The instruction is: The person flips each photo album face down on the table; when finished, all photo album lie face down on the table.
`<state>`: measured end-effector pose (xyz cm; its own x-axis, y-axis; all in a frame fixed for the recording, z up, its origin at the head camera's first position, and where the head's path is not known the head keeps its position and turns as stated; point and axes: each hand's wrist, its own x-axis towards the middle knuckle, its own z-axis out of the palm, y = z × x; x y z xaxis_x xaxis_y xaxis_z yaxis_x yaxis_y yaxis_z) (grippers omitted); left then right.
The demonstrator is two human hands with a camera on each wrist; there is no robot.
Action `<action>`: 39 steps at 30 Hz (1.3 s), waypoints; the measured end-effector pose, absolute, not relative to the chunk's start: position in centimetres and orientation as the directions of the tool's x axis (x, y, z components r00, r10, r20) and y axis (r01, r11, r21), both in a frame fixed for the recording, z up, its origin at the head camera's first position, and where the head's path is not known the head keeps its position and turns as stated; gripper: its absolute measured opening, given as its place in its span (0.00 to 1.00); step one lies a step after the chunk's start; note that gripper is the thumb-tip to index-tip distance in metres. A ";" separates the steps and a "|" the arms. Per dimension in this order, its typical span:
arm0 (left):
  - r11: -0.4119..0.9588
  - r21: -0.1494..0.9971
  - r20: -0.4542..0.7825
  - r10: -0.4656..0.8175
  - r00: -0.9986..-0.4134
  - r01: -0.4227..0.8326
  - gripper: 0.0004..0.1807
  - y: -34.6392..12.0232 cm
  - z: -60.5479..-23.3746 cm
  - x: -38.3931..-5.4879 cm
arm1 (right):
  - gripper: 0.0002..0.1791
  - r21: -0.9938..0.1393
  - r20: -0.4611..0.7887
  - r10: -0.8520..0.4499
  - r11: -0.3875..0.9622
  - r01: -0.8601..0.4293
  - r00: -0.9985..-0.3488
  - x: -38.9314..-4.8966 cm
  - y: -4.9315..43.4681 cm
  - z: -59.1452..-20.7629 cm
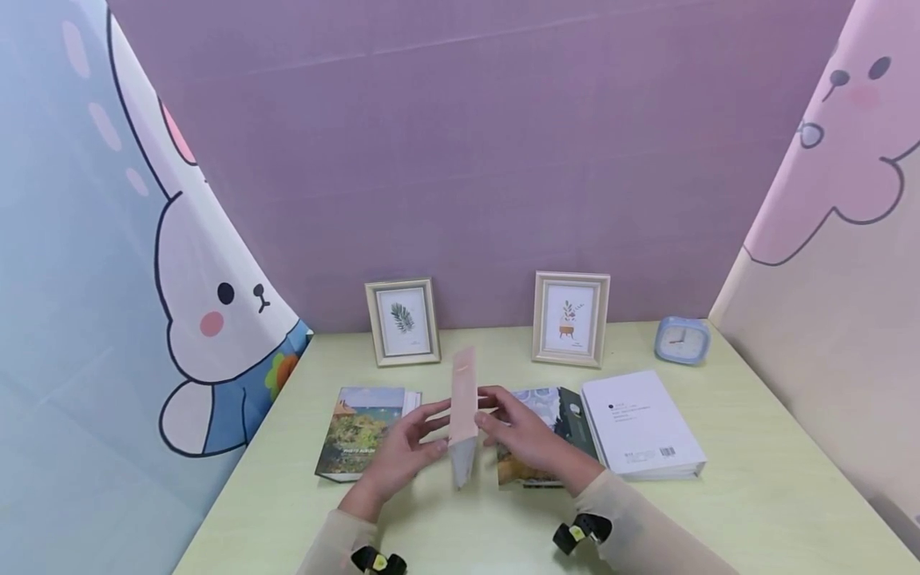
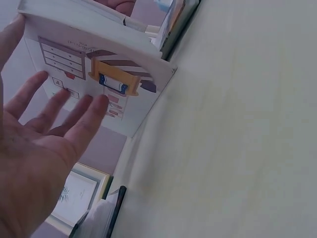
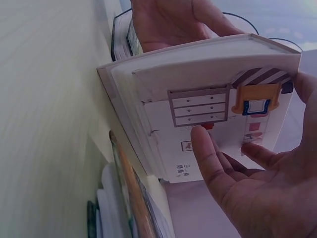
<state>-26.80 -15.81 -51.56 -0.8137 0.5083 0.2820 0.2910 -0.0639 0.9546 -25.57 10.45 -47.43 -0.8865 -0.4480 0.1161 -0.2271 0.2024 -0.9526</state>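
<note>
A photo album [image 1: 463,395] with a pinkish spine and thick white pages stands on edge between my two hands, its spine facing up. Drawers and an orange bench are printed on its white cover [image 3: 163,116]. My left hand [image 1: 402,455] presses spread fingertips on one side, with the thumb near the spine edge in the left wrist view. On the opposite side my right hand [image 1: 528,431] touches the cover with extended fingers and thumb, not wrapped round it. A landscape photo album [image 1: 359,431] lies beside my left hand. Under my right forearm is another painted-cover album [image 1: 542,407].
A thick white book [image 1: 643,423] lies at the right. Two picture frames, one with a leaf [image 1: 404,319] and one with a potted plant [image 1: 571,319], stand along the back. A blue clock [image 1: 682,341] sits at the table's [image 1: 776,471] back right corner.
</note>
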 end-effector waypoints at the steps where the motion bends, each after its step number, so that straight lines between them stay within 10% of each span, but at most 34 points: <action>1: -0.059 0.956 0.277 0.511 -0.814 0.288 0.31 -15.8 -51.6 -26.8 | 0.33 -0.952 0.115 -0.445 0.206 -0.226 -0.888 -25.5 10.5 -47.4; 39: 0.098 0.947 0.200 0.567 -0.799 0.306 0.33 -15.3 -52.0 -26.6 | 0.35 -0.996 0.078 -0.410 0.009 -0.090 -0.909 -24.8 13.5 -48.6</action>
